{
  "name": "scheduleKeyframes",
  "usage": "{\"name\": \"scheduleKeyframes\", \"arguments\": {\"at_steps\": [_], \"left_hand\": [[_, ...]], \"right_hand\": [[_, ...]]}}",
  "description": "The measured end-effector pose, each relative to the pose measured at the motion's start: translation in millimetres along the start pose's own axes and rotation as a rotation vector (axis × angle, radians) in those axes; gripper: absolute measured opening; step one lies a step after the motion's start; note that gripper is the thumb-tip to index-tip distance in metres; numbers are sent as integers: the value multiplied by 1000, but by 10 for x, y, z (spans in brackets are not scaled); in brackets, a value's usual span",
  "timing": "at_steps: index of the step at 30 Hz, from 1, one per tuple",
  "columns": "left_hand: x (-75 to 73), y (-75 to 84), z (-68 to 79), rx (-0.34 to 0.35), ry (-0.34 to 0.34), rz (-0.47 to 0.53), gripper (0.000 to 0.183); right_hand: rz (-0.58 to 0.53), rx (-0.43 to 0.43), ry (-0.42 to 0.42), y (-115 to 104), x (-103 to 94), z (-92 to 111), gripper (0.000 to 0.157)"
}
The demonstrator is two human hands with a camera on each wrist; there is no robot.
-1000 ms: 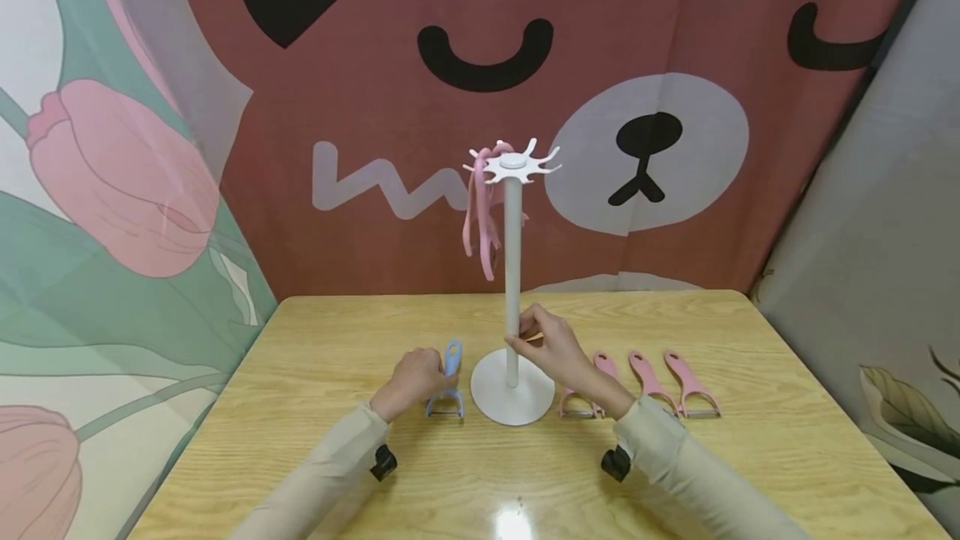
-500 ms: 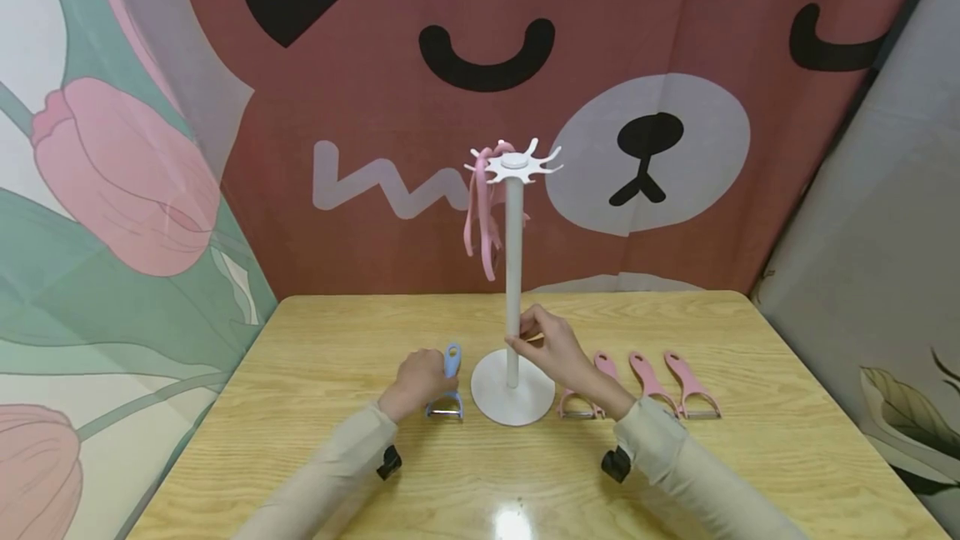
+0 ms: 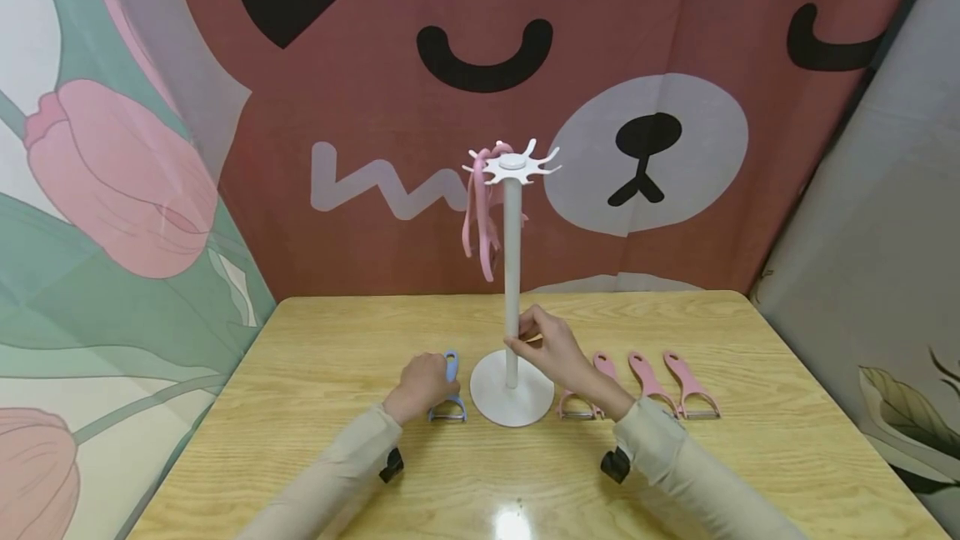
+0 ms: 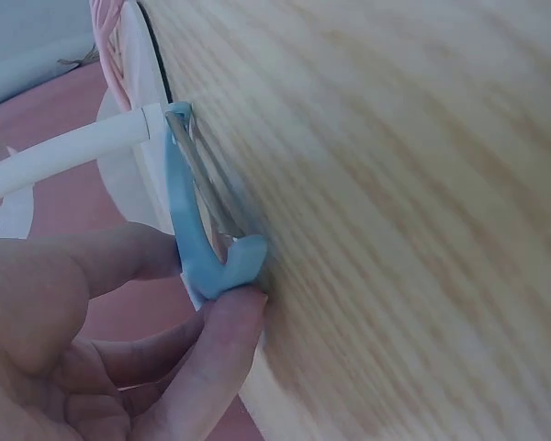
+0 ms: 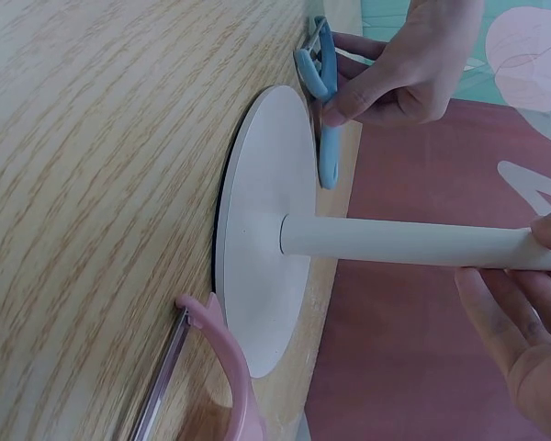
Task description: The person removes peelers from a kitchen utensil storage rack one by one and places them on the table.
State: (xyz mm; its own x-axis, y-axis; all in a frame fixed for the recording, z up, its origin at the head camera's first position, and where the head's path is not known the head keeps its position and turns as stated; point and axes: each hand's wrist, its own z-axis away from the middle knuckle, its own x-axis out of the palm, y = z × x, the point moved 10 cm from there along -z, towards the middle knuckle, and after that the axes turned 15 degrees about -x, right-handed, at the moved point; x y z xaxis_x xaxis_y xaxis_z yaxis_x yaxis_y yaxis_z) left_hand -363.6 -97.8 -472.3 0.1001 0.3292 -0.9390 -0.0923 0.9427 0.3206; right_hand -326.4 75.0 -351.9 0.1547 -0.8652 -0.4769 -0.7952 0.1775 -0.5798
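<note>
My left hand [image 3: 423, 384] pinches a blue peeler [image 3: 452, 367] between thumb and fingers, low at the tabletop left of the stand. In the left wrist view, the blue peeler [image 4: 189, 216] shows its metal blade close to the wood. My right hand [image 3: 553, 350] grips the lower pole of a white hook stand [image 3: 512, 273], which stands upright. In the right wrist view, the fingers wrap the pole [image 5: 404, 241] above the round base [image 5: 268, 230]. Pink peelers [image 3: 482, 215] hang from hooks on the stand's left side; they overlap.
Three pink peelers lie in a row right of the stand: one [image 3: 604, 363] partly behind my right forearm, one [image 3: 643, 369] in the middle, one [image 3: 686, 377] outermost. The wooden table [image 3: 337, 332] ends at a printed curtain [image 3: 375, 248] behind.
My left hand has shifted slightly right, and the blue peeler's handle end has come a little lower toward me. My right hand and the stand have stayed in place.
</note>
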Motion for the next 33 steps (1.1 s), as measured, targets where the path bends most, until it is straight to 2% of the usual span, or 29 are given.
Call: {"name": "scheduleKeyframes", "arguments": {"at_steps": [10,22,29,33], "left_hand": [[-11,30,45,18,-4,31,31],[-60,64,92,47,28,2,33],[-30,14,38,13,27,-19,40],[-62,-8,20,2,48,-13,45]], "right_hand": [[-6,16,2,11,-1,4,18],[4,10,-5,8,3,4,18],[4,22,-9,12,3,-3,18],[2,25,-13,13,6,-1,18]]}}
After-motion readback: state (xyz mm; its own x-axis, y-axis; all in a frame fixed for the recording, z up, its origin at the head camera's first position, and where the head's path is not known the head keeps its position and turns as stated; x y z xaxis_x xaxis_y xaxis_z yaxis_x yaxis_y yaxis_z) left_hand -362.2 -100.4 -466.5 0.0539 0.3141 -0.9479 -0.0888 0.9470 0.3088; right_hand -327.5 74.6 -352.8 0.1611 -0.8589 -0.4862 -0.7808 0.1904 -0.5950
